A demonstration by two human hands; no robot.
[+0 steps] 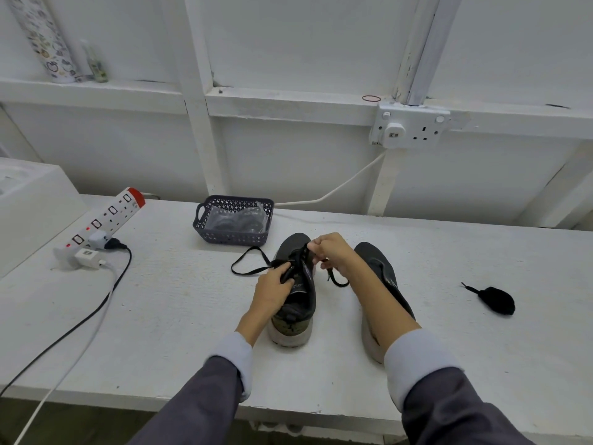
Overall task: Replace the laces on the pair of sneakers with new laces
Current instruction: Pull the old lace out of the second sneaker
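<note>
Both my hands are on the sneaker [296, 303], mid-way along the white table [160, 316], toe pointing away from me. My left hand [272, 284] has its fingers curled, pinching the black lace [256, 270] at the eyelets. My right hand [330, 252] pinches it nearer the toe. A loop trails left toward the grey basket [205, 226]. The second sneaker [382, 268] sits just right, with a bundled lace [495, 300] well beyond

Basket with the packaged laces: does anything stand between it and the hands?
Nothing tall. The basket is open-topped, just beyond the sneaker under the hands. Only that sneaker's toe and a loop of black lace on the table lie between it and the left hand and right hand, both gripping the lace.
</note>
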